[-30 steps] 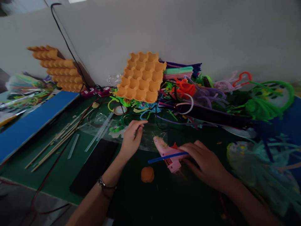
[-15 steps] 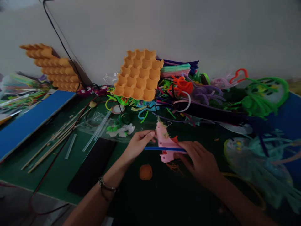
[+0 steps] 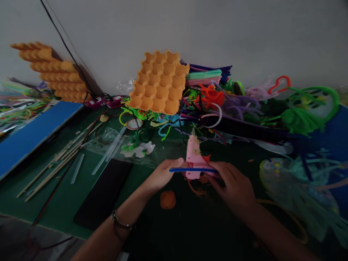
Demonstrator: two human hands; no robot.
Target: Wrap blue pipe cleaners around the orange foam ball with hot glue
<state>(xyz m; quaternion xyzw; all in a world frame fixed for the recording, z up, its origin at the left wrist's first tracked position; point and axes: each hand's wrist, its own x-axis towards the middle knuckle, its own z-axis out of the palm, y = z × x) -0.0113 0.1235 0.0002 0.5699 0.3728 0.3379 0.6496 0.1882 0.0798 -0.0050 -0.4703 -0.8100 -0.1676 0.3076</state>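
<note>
In the head view, gripped a pink glue gun by its handle, with right hand closed around it and fingers holding firm. Had it over the green bench, slightly beyond and to the right of a small orange piece, with its metal nozzle pointing toward the wall. Carried a slim blue stick, probably a pipe cleaner, crosswise over the gun, with one end at the right fingers. Had left hand at the gun's other side, by the stick's free end, with fingers partly hidden; could not tell whether pinched on anything or merely close.

Called for a steady handle grip, with skin well away from the probably hot nozzle and no squeeze on the orange trigger while so near the left fingers. Seemed wise to support the stick lightly, so as not to bend it, and to avoid dragging the gun through the orange shreds below or toward the clear glue sticks.
</note>
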